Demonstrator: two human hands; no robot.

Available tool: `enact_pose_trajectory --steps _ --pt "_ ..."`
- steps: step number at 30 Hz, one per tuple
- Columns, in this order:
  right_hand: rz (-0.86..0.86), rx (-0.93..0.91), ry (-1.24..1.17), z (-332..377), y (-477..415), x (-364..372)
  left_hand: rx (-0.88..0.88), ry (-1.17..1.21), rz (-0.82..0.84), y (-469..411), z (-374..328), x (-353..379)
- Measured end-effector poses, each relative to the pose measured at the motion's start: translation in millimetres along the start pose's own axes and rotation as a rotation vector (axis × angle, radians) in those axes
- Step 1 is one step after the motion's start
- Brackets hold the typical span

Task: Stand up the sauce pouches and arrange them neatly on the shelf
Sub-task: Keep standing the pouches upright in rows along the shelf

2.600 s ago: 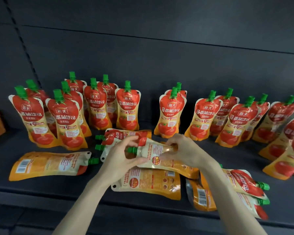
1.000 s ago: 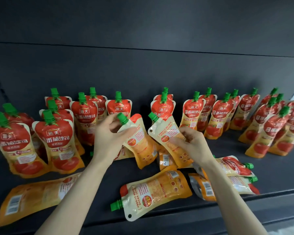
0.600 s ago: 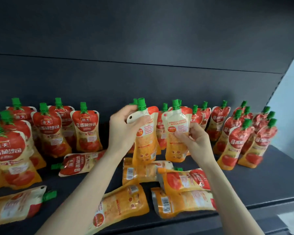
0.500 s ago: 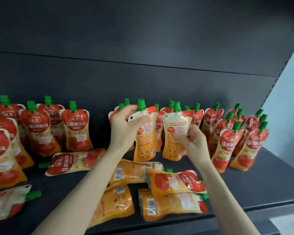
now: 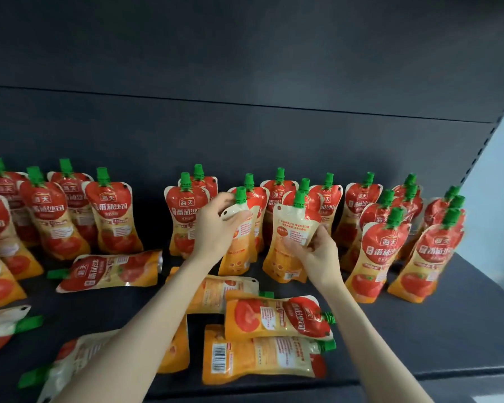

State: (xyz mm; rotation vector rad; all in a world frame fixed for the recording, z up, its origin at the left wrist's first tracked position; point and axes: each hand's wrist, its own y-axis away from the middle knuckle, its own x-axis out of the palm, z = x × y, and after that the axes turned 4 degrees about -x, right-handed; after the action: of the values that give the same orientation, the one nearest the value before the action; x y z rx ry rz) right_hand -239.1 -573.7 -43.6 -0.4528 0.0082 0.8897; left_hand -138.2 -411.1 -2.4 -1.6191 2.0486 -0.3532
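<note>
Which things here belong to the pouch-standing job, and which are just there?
Job: left hand holding left held pouch; right hand holding right held pouch; barcode-up pouch and other tomato sauce pouches lying flat; standing pouches; shelf.
Just there: back panel; pale wall at the right.

— Where is this?
— A shop: a dark display shelf (image 5: 419,344) with a matching back panel (image 5: 245,135) and a slotted upright (image 5: 481,154) at its right end.
— What marks it as retail?
— Dozens of identical green-capped pouches (image 5: 114,216), same red tomato label, stand facing outward; others lie flat in front.
</note>
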Motion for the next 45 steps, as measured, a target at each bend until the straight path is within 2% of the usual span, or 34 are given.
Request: enact_pose_trajectory --steps 7,11,16,25,30,33,40,45 --pt "-0.041 -0.102 0.001 29 -16 -10 -0.025 0.009 0.189 -17 -6 -8" --pt "0.011 -0.063 -0.051 45 -23 -9 -0.056 0.059 0.253 -21 -9 -15" --pt "-0.012 -0.109 -0.045 53 -22 -10 -0.079 0.109 0.261 -23 -11 -18" --pt "-0.078 -0.139 -0.071 57 -19 -21 0.003 0.091 0.225 -28 -20 -13" --pt "-0.139 -0.168 -0.034 61 -25 -24 -0.058 0.162 0.248 -30 -30 -9" --pt "-0.164 -0.182 -0.014 61 -27 -23 -0.024 0.127 0.194 -26 -32 -3" --pt "-0.225 -0.16 0.023 53 -34 -14 0.073 -0.019 -0.078 -19 -22 16" --pt "-0.286 -0.169 0.054 49 -40 -8 0.08 -0.051 -0.157 -19 -12 23"
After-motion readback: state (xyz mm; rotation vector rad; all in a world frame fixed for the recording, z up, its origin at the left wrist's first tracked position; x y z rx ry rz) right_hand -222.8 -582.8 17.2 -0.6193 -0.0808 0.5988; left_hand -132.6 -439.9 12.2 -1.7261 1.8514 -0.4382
